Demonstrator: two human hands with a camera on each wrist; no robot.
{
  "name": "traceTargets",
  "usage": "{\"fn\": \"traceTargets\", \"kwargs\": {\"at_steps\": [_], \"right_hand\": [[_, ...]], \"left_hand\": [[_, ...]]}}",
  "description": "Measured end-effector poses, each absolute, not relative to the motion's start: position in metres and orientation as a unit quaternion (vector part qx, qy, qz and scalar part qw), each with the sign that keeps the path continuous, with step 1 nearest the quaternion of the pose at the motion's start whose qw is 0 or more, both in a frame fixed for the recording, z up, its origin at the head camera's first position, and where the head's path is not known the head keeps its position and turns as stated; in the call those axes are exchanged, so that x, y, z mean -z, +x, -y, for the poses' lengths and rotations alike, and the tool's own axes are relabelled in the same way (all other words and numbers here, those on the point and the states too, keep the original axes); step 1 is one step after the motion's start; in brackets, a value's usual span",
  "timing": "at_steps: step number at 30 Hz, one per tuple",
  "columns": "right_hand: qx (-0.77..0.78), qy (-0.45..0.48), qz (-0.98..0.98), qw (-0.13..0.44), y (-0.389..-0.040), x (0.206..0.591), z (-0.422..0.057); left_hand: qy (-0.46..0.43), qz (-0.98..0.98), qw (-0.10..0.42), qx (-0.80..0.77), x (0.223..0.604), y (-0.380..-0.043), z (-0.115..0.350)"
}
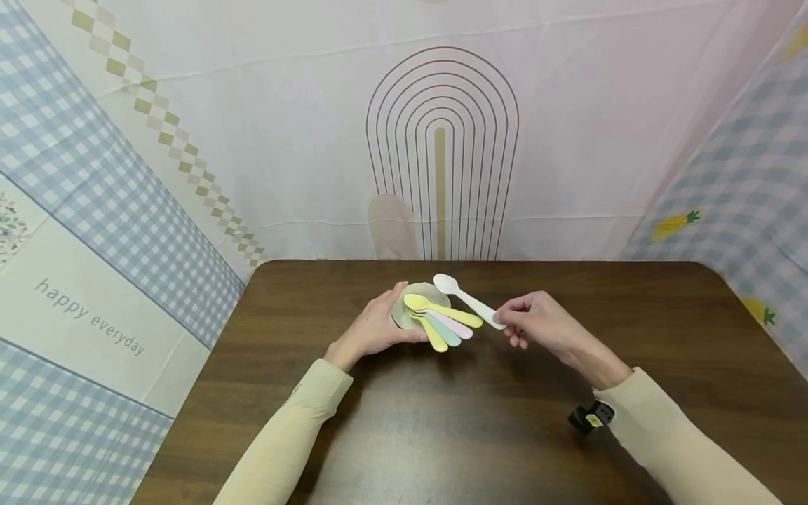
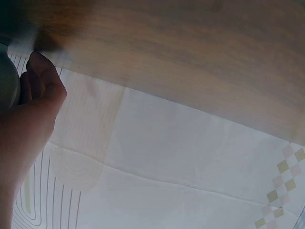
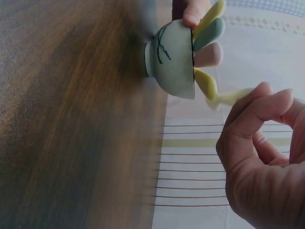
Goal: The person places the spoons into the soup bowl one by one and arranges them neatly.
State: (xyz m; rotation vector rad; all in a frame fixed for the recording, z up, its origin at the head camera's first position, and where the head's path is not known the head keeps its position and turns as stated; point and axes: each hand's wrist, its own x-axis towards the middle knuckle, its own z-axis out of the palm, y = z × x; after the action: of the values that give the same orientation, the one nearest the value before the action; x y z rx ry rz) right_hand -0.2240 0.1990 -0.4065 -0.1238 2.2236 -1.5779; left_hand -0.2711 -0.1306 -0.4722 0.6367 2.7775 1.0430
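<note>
A small pale bowl (image 3: 175, 62) with a dark leaf-like mark on its side stands on the table. My left hand (image 1: 375, 324) holds it, fingers and thumb spread around its wall. Several spoons lean in the bowl, handles over the rim on the right: an upper yellow spoon (image 1: 451, 311), a pink spoon (image 1: 456, 325), a teal spoon (image 1: 449, 336) and a lower yellow spoon (image 1: 435, 337). Between thumb and fingertips, my right hand (image 1: 539, 322) pinches the handle end of a white spoon (image 1: 475, 305). Its head is raised beside the bowl's upper right rim.
The dark brown wooden table (image 1: 404, 435) reaches back to a pale hanging cloth (image 1: 303, 175) printed with arches. Checked blue cloth (image 1: 126, 175) hangs on the left side, and similar cloth on the right. A small black device (image 1: 591, 416) sits at the right wrist.
</note>
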Motion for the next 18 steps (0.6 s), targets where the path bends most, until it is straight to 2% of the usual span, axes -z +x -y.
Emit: {"fn": "traceTargets", "kwargs": {"at_steps": [18], "right_hand": [[0.565, -0.068, -0.79, 0.23, -0.241, 0.41, -0.198]], "left_hand": [[0.216, -0.912, 0.054, -0.345, 0.475, -0.273, 0.131]]}}
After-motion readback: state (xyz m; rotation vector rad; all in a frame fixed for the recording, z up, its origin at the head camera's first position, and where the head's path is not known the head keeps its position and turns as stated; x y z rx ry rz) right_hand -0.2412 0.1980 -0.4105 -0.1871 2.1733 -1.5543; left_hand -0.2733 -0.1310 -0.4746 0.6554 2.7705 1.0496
